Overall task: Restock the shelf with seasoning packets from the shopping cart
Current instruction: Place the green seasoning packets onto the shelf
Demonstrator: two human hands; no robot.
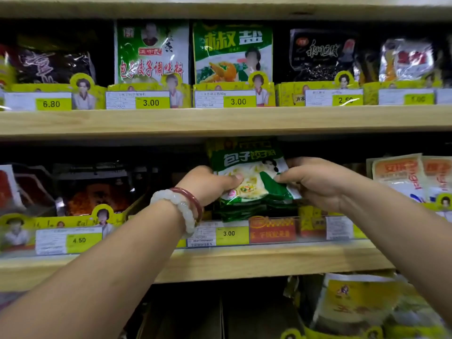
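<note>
Both hands — left hand, right hand — grasp a stack of packets at the shelf; not yet released — cart unseen, remainder unknowable.

Two hands in view: left hand, right hand. Two bracelets on the left wrist: one white beaded bracelet, one red bangle. One stack of green seasoning packets between the hands; number in the stack can't be told, several edges visible. Three wooden shelf boards: top board, middle board, lower board. Upper row: five product facings, five price tags, readable as 6.80, 3.00, 3.00, 2.50, one blurred. Lower row: two readable tags, 4.50 and 3.00. One red promo label.
</note>
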